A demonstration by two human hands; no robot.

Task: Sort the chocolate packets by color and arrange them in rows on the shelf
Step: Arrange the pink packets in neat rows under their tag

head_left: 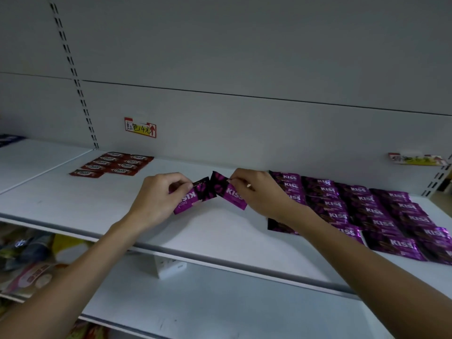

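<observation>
Over the middle of the white shelf, my left hand pinches one purple KISS packet and my right hand pinches another purple KISS packet. The two packets meet at their dark ends, just above the shelf. Several purple KISS packets lie in rows on the right part of the shelf, partly behind my right forearm. Several red Choco packets lie in two rows at the back left.
A red and yellow price tag is stuck on the back wall, and another tag sits at the far right. A lower shelf runs beneath, with a white box on it. Bagged goods fill the lower left.
</observation>
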